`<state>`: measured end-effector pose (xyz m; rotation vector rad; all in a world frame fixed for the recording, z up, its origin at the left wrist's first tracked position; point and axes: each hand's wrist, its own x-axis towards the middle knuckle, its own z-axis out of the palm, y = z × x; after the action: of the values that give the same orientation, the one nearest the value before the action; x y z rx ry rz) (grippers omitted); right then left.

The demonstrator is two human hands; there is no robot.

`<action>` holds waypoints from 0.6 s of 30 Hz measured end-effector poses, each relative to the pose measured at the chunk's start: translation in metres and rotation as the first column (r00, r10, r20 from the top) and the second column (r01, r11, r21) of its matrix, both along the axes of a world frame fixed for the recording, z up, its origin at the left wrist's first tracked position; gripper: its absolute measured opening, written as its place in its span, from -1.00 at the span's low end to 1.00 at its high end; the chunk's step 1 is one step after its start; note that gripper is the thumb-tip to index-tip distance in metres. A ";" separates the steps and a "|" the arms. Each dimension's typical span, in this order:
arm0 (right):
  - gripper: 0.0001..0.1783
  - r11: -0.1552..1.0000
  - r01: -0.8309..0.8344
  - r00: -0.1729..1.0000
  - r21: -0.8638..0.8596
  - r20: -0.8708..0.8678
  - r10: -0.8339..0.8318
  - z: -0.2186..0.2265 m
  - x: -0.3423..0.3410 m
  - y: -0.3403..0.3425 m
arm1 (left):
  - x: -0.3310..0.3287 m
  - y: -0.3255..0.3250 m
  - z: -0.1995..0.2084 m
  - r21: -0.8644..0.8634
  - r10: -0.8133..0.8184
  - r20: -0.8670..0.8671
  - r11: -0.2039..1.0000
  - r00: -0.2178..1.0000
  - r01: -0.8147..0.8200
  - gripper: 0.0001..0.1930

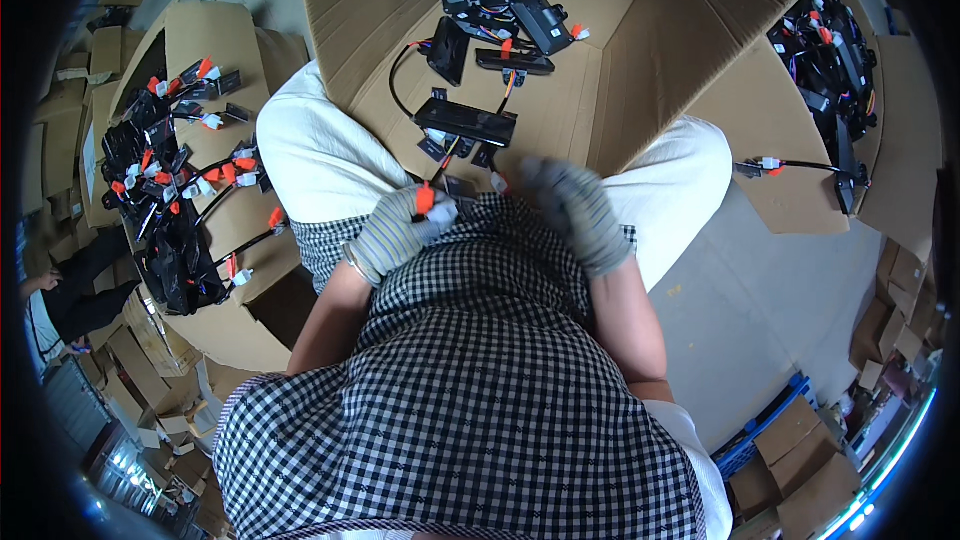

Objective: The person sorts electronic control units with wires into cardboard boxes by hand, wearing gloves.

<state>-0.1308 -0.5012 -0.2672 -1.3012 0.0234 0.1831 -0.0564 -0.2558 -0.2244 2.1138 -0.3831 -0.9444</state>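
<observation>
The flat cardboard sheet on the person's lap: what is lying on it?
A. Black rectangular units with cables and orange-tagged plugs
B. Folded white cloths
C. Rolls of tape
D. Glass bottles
A. The cardboard sheet across the lap carries several black units with cables ending in orange and white plugs; the gloved left hand holds one orange-tagged plug, and the right hand is beside it.

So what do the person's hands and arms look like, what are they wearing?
Both hands wear knitted work gloves, grey with fine pale striping: the left hand and the right hand. The right one is a little blurred. The gloves end at ribbed cuffs at the wrists. Above them both forearms are bare, with no long sleeves. The top is a black-and-white checked garment.
</observation>
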 end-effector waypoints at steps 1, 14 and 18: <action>-0.81 0.985 0.086 0.981 0.152 -0.183 -0.057 -0.002 0.004 -0.014 | -0.004 0.003 -0.014 -0.102 0.108 -0.013 0.989 0.994 -0.109 -0.78; -0.64 0.846 -0.370 0.876 -0.385 -0.448 0.179 -0.067 0.061 0.054 | 0.004 -0.011 -0.043 -0.236 0.413 -0.347 0.830 0.842 -0.505 -0.74; -0.70 0.937 -0.338 0.933 -0.093 -0.167 0.320 -0.003 0.031 0.036 | 0.008 -0.008 -0.045 -0.398 -0.094 0.235 0.899 0.967 0.184 -0.69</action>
<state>-0.0994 -0.4647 -0.2705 -1.4044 -0.0576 0.5754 -0.0480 -0.2635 -0.2698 1.8072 -0.7837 -0.6447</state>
